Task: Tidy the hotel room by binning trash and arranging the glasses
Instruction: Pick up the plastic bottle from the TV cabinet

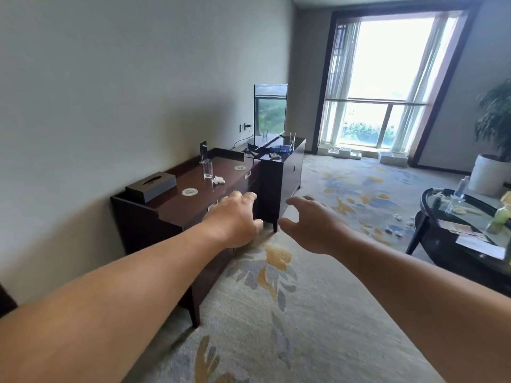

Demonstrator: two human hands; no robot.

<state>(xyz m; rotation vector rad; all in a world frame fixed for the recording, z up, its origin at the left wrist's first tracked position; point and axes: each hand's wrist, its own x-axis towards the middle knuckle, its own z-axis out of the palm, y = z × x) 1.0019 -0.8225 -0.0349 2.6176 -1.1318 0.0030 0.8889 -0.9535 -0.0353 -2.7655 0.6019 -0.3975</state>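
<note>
Both arms are stretching forward. The left hand (235, 219) is hovering palm-down at the front edge of the desk (177, 201), fingers loosely spread. The right hand (312, 225) is hanging beside it with relaxed fingers. Neither hand is gripping anything. A glass (207, 169) is standing upright on the desk, with a crumpled tissue (218, 180) lying just beside it. The print on the coaster (189, 192) is too small to read.

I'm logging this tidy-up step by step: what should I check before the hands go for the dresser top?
1. Left hand free: ok, holds nothing.
2. Right hand free: ok, loosely curled, empty.
3. Drinking glass upright on the dresser: ok.
4. Crumpled tissue binned: not ok, it lies beside the glass.
5. Glass on a coaster: not ok, the nearest coaster is bare.
6. Bin within reach: cannot tell, none in view.
</note>
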